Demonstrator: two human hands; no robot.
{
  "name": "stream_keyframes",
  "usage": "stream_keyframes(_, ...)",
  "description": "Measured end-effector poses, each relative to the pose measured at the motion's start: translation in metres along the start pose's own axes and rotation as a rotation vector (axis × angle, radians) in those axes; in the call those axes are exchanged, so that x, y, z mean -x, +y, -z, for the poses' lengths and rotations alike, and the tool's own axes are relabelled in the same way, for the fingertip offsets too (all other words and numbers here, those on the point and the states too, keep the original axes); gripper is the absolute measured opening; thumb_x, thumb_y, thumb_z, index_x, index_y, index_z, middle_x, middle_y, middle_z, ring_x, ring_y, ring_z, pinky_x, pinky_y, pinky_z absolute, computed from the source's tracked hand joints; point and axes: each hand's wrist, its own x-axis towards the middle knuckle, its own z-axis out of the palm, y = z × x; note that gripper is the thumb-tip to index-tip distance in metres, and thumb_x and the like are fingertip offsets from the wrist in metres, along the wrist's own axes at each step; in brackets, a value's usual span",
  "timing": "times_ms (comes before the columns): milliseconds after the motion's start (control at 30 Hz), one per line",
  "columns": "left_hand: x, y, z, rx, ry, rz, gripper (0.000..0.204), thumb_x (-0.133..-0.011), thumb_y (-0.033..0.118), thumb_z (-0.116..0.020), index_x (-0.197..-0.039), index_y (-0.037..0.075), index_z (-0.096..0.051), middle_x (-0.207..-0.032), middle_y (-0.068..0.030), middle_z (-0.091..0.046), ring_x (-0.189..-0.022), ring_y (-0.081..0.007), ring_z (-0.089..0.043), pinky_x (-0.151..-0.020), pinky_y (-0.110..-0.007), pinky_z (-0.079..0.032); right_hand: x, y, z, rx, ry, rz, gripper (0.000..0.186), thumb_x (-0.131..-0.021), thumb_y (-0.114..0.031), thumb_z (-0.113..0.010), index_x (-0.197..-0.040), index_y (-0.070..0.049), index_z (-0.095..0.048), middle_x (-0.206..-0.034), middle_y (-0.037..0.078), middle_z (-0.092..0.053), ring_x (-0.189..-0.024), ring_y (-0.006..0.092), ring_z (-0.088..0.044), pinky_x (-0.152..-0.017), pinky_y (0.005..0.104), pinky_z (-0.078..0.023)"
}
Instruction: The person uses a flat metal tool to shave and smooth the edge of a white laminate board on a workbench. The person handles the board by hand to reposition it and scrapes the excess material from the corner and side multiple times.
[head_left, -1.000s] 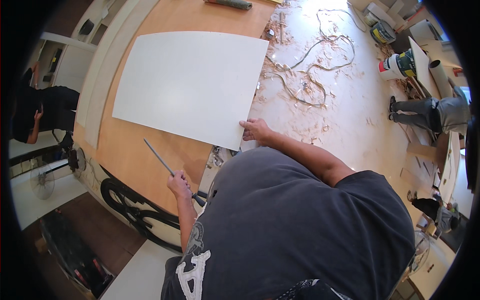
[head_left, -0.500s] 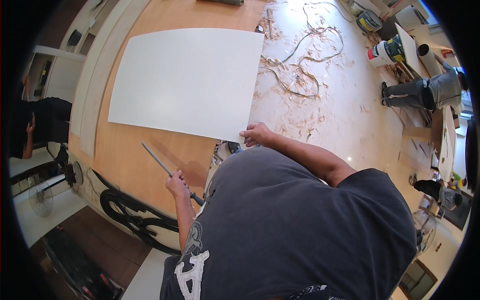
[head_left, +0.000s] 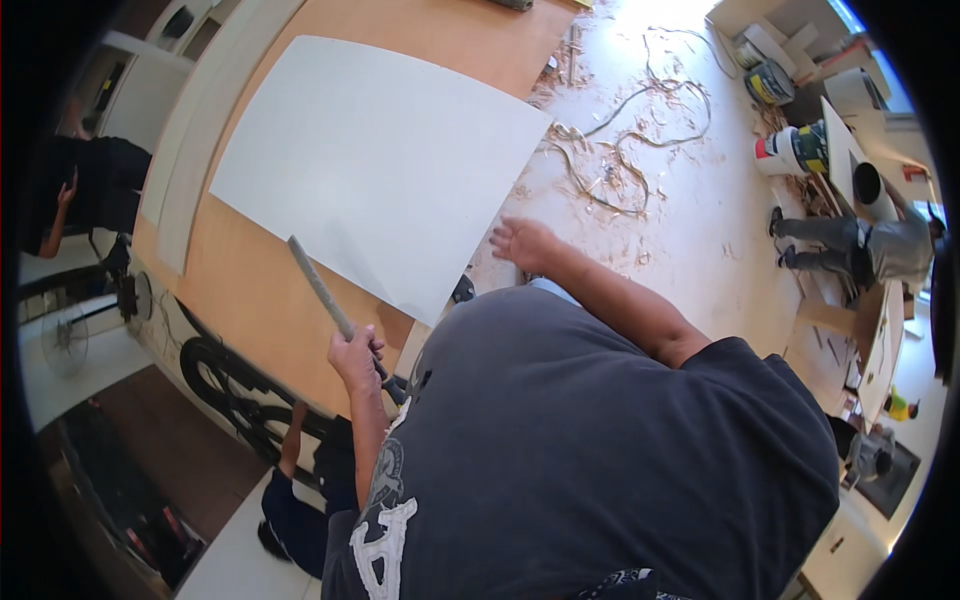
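White board (head_left: 375, 165) is laid flat on the tan bench (head_left: 225, 245), ahead of both hands. In view it is set askew, with one corner pointed toward the person's body and the opposite edge out toward the far side of the bench.

Left hand (head_left: 356, 358): found below the board's near edge, apart from it. Fingers are curled closed around a long grey file (head_left: 319, 287), gripped near its dark handle (head_left: 394, 389), which is seen below the fist. The file is slanted up and to the left; its tip is seen right at the board's near edge. Whether the edge is touched by the tip cannot be told. A faint shadow is cast on the board beside the file.

Right hand (head_left: 525, 246): held open just beside the board's right edge, with fingers loosely spread and slightly blurred. Nothing is grasped by it. Contact between fingertips and edge cannot be made out.

The near corner of the board is placed between the two hands, close to the person's dark shirt (head_left: 600, 430).

Surroundings: a pale strip (head_left: 185, 185) is set along the bench's left side. Wood shavings (head_left: 640, 215) are scattered over the floor to the right, where a looped cord (head_left: 668, 142) is also seen.
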Motion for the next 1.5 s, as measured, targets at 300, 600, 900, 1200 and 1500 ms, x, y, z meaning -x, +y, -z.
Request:
stream_keyframes(300, 0.049, -0.019, -0.058, 0.09, -0.043, 0.182, 0.022, -0.08, 0.004, -0.07, -0.096, 0.0, -0.054, -0.069, -0.0072, -0.058, -0.048, -0.0153, -0.056, -0.041, -0.027, -0.042, 0.023, -0.08, -0.044, -0.077, -0.165, -0.102, 0.055, -0.106, -0.027, -0.041, -0.146, 0.009, -0.029, -0.156, 0.03, -0.028, -0.143, 0.0425, -0.034, -0.119, 0.0549, -0.025)
stream_keyframes(600, 0.085, -0.006, -0.109, -0.011, 0.013, 0.148, 0.03, -0.078, 0.004, -0.072, -0.102, -0.004, -0.057, -0.071, -0.0072, -0.06, -0.046, -0.0136, -0.055, -0.042, -0.026, -0.043, -0.008, -0.081, -0.022, 0.628, 0.161, -0.05, 0.026, -0.093, -0.019, -0.063, -0.103, 0.006, -0.062, -0.092, 0.022, -0.071, -0.072, 0.031, -0.07, -0.061, 0.0448, -0.056)
stream_keyframes(900, 0.099, 0.013, -0.124, -0.095, -0.117, 0.094, 0.019, -0.087, 0.006, -0.069, -0.1, -0.004, -0.058, -0.068, -0.005, -0.057, -0.052, -0.0134, -0.058, -0.047, -0.026, -0.047, -0.02, -0.078, -0.012, 0.478, 0.197, 0.035, 0.014, -0.079, -0.008, -0.069, -0.068, -0.001, -0.066, -0.067, 0.012, -0.067, -0.055, 0.0221, -0.066, -0.049, 0.0365, -0.051)
stream_keyframes(1200, 0.069, 0.066, -0.165, -0.675, -0.599, -0.362, 0.029, -0.091, 0.009, -0.06, -0.117, -0.003, -0.057, -0.074, -0.0184, -0.067, -0.059, -0.0271, -0.066, -0.057, -0.038, -0.053, 0.007, -0.121, 0.049, 0.522, 0.03, 0.511, 0.083, -0.076, -0.018, -0.083, -0.142, 0.003, -0.038, -0.138, 0.021, -0.049, -0.124, 0.0293, -0.053, -0.094, 0.0399, -0.048)
stream_keyframes(1500, 0.033, 0.127, -0.259, -1.26, -0.92, -0.96, 0.051, -0.089, 0.009, -0.054, -0.14, 0.004, -0.047, -0.074, -0.024, -0.066, -0.066, -0.0415, -0.065, -0.062, -0.052, -0.052, -0.013, -0.123, 0.063, 0.575, -0.075, 0.622, 0.127, -0.071, -0.026, -0.09, -0.156, 0.005, -0.002, -0.163, 0.022, -0.016, -0.15, 0.0365, -0.021, -0.12, 0.0437, -0.026)
